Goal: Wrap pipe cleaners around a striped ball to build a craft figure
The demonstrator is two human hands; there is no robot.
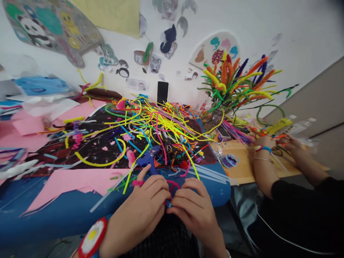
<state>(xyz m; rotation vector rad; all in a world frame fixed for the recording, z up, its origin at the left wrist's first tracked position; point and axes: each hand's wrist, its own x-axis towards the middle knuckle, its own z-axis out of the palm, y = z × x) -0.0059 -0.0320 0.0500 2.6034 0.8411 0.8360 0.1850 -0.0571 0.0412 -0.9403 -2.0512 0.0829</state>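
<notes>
My left hand (142, 206) and my right hand (195, 209) meet at the table's front edge, fingers pinched together. Between them they hold a pink pipe cleaner (174, 183), bent into a loop, with a small blue bit (168, 204) at the fingertips. Much of the held piece is hidden by the fingers. A fuzzy pink ring (138, 182) circles a finger of my left hand. Just beyond that hand lies a blue glue gun (148, 158). Clear glue sticks (211, 173) rest to the right, near my right hand.
Loose yellow pipe cleaners (166, 123) pile up behind the glue gun. Pink paper (72, 186) lies at left. A phone (162, 92) leans against the wall. Pipe-cleaner flowers (233, 80) stand at back right. Another person's hands (264, 147) work at the wooden table (238, 168).
</notes>
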